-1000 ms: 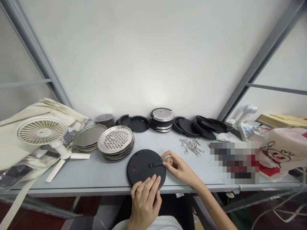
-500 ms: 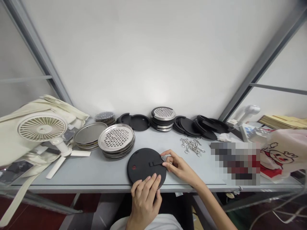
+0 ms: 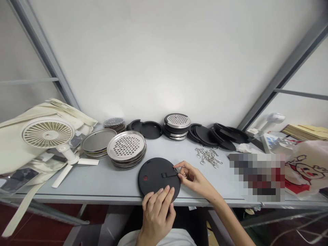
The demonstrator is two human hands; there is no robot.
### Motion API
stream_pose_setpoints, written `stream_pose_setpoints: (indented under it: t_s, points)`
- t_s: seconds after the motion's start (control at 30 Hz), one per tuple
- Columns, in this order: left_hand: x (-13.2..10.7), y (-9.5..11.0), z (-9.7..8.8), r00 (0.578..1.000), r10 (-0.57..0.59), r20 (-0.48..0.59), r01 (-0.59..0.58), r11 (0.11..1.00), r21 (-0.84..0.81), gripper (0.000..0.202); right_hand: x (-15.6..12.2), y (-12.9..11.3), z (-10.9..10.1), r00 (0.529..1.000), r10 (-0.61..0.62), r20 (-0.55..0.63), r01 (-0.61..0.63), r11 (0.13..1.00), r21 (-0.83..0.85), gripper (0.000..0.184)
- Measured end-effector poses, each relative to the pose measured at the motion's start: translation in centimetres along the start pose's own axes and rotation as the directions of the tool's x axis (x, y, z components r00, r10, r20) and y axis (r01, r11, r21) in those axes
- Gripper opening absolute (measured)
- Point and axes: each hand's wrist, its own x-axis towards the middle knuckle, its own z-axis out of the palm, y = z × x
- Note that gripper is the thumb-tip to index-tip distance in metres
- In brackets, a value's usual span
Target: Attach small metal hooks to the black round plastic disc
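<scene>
A round black disc (image 3: pixel 153 174) lies near the table's front edge, with a small red mark and a short black strap (image 3: pixel 169 174) on its top. My left hand (image 3: pixel 157 213) rests on the disc's front part, fingers stretched out flat on it. At the disc's right edge, my right hand (image 3: pixel 191 178) pinches a small wire metal clip (image 3: pixel 185 175) between thumb and fingers, at the strap's outer end. My fingers partly hide the clip, so I cannot tell whether it is joined to the strap. Several similar metal clips (image 3: pixel 208 158) lie in a loose pile behind my right hand.
Stacked perforated metal discs (image 3: pixel 126 146) and plain metal discs (image 3: pixel 98 140) stand left. Along the wall are black round covers (image 3: pixel 151 130) and a mixed stack (image 3: pixel 177 121). A white fan (image 3: pixel 48 134) sits far left; a printed bag (image 3: pixel 304 171) lies far right.
The view has shifted slightly, so everything sits a little further right. My right fingers have shifted a little around the clip at the strap's end. My left hand stays on the disc.
</scene>
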Motion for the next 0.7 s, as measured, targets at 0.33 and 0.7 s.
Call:
stream_pose_setpoints:
  t_s: [0.33,0.7]
  points:
    - [0.05,0.09,-0.11,1.0,-0.009,0.007,0.009,1.0,-0.002,0.036,0.02,-0.18,0.01,1.0,0.024,0.002,-0.024,0.999,0.026,0.029]
    - [-0.07,-0.03,0.04,1.0,-0.006,0.009,0.006,1.0,0.0,0.035,-0.01,-0.5,0.02,0.999,0.031,-0.022,-0.032,0.999,-0.013,0.025]
